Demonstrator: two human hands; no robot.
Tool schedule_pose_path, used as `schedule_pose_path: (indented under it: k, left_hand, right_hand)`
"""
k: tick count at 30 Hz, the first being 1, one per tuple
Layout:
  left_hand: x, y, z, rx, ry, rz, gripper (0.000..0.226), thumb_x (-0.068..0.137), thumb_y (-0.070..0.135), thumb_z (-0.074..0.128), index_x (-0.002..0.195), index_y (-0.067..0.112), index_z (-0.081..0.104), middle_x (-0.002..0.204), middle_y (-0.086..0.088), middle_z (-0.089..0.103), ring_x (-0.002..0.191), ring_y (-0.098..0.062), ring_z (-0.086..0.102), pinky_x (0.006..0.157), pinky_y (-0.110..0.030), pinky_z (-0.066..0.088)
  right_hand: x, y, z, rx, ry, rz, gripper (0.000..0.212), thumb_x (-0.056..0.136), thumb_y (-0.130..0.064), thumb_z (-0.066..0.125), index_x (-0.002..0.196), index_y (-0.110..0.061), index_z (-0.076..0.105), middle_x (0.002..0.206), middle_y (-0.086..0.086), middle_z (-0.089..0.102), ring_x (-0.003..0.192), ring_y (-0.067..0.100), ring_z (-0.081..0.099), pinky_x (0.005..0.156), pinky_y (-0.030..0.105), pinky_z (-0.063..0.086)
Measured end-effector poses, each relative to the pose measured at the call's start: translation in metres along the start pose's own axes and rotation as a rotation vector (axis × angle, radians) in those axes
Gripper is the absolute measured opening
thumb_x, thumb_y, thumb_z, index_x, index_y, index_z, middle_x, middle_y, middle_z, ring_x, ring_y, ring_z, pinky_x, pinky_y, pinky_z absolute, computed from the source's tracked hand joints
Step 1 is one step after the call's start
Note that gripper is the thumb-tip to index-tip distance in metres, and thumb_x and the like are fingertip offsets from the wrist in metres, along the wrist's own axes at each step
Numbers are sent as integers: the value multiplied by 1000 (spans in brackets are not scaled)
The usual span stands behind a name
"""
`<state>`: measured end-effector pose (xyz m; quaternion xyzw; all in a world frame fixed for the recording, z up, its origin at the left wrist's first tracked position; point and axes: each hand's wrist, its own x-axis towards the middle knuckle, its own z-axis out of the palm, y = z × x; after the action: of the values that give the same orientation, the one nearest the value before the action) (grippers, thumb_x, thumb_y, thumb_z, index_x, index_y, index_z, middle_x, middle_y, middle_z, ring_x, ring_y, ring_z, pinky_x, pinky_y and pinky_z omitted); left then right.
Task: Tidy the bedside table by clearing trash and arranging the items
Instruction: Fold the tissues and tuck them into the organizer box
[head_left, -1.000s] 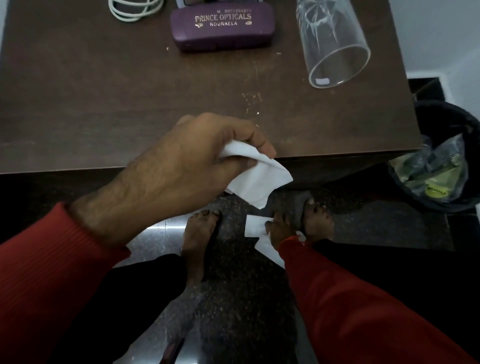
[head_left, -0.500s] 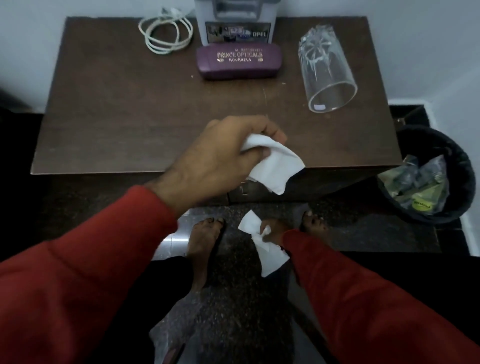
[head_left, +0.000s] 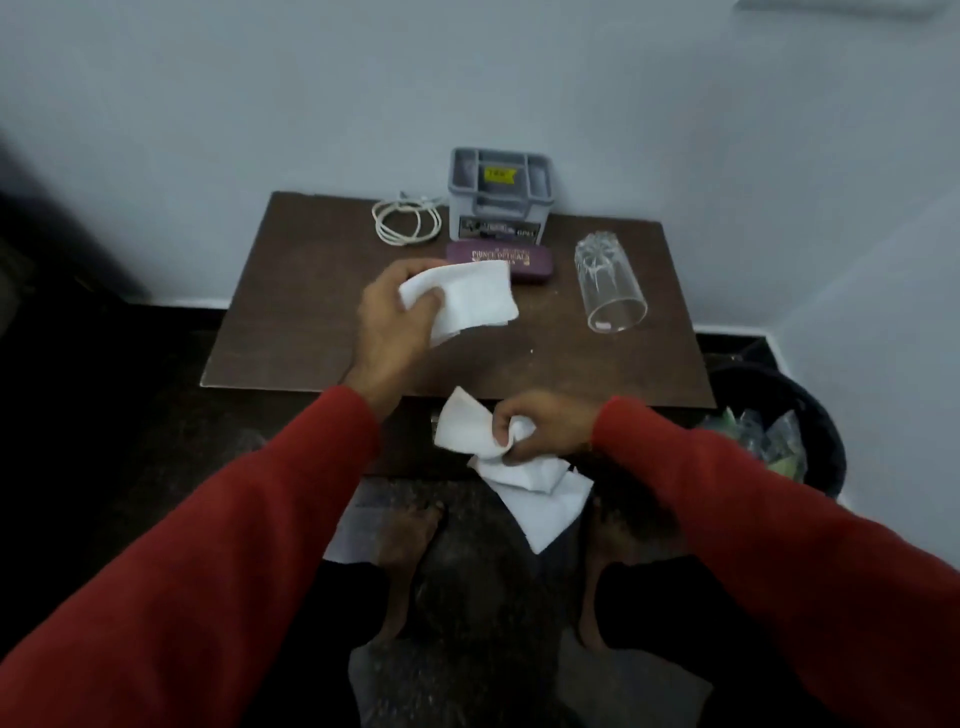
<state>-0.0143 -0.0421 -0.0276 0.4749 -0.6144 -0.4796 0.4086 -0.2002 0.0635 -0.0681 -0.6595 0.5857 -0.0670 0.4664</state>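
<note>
Left hand: the left hand (head_left: 396, 317) is raised over the middle of the worktop (head_left: 291, 332), its thumb and fingers pinching a white tissue (head_left: 462, 301) that hangs flat to the right of the palm.
Right hand: the right hand (head_left: 540, 428) is held in front of the worktop's near edge, fingers curled tight round a crumpled white tissue (head_left: 511, 483) whose loose end droops toward the floor.
Worktop: dark brown wood, set against a pale wall.
Cable: a coiled white cable (head_left: 406, 223) lies at the back, left of the organiser.
Organiser: a grey plastic organiser box (head_left: 500, 195) with compartments stands upright at the back edge; a yellow label shows inside it.
Spectacle case: a purple spectacle case (head_left: 519, 260) marked PRINCE OPTICALS lies just in front of the organiser, partly behind the left hand's tissue.
Glass: a clear drinking glass (head_left: 609, 283) lies on its side right of the case, mouth toward the viewer.
Bin: a black waste bin (head_left: 779, 431) holding plastic wrappers stands on the floor beside the worktop's right corner.
</note>
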Motion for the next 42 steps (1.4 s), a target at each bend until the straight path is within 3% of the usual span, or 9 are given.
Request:
schedule_pose_path:
  k: [3, 7, 12, 16, 19, 22, 32, 37, 42]
  left_hand:
    - [1, -2, -6, -142, 123, -97, 39, 83, -6, 56, 111, 19, 66, 103, 3, 71, 89, -10, 66, 79, -32, 58]
    - [-11, -1, 16, -284, 54, -195, 49, 86, -17, 47, 111, 21, 67, 106, -9, 73, 89, -27, 71, 73, -39, 62]
    - [-17, 32, 42, -647, -55, -452, 24, 100, 17, 52, 98, 9, 74, 91, -13, 74, 71, -24, 70, 51, -31, 58]
    - [-9, 29, 41, -772, -188, -519, 53, 96, 55, 51, 110, 9, 73, 101, -13, 78, 86, -28, 76, 65, -37, 62]
    - [-7, 13, 43, -548, -131, -405, 39, 84, 31, 76, 118, 14, 70, 114, -13, 75, 106, -37, 71, 85, -54, 60]
    - [-5, -1, 42, -468, -115, -348, 32, 87, -3, 70, 112, 17, 71, 111, -12, 74, 98, -30, 70, 71, -38, 61]
    - [5, 3, 36, -539, -166, -416, 32, 84, -5, 70, 101, 21, 76, 110, -10, 76, 96, -31, 69, 89, -55, 55]
    - [14, -10, 22, -384, 168, -493, 29, 84, 0, 74, 103, 21, 68, 108, -5, 71, 96, -25, 65, 82, -45, 59]
    - [11, -14, 30, -584, 152, -533, 48, 82, -6, 74, 126, 11, 62, 118, -12, 71, 104, -30, 69, 74, -42, 60]
  right_hand:
    - [-33, -50, -50, 256, 310, -120, 24, 77, -7, 80, 81, -22, 61, 86, -13, 61, 82, 1, 57, 78, 17, 45]
    - [-39, -65, -77, 1031, 839, -290, 22, 80, 4, 71, 87, -13, 60, 85, 3, 69, 75, 16, 65, 72, 32, 57]
    - [-8, -55, -72, 1104, 1133, -159, 22, 73, -11, 80, 88, -14, 64, 101, 15, 68, 86, 24, 65, 80, 44, 56]
    - [7, -50, -59, 947, 1120, -52, 18, 81, -9, 77, 88, -17, 63, 91, 2, 70, 81, 17, 67, 75, 38, 57]
    - [14, -52, -55, 971, 1031, -35, 11, 85, -12, 73, 89, -17, 64, 90, 2, 71, 81, 17, 67, 76, 40, 57]
    - [16, -50, -56, 1048, 939, -58, 6, 87, -13, 70, 89, -13, 64, 87, 3, 70, 80, 18, 65, 72, 37, 55]
    - [11, -28, -77, 1595, 649, -148, 51, 92, -13, 62, 138, 2, 46, 132, 20, 59, 120, 37, 58, 95, 49, 52]
    - [17, -26, -77, 1545, 830, -42, 46, 85, -6, 68, 129, 2, 54, 130, 22, 61, 114, 37, 61, 102, 56, 47]
    - [15, -45, -71, 1379, 791, -141, 18, 86, -3, 67, 103, -4, 66, 99, 10, 72, 88, 22, 70, 73, 39, 61]
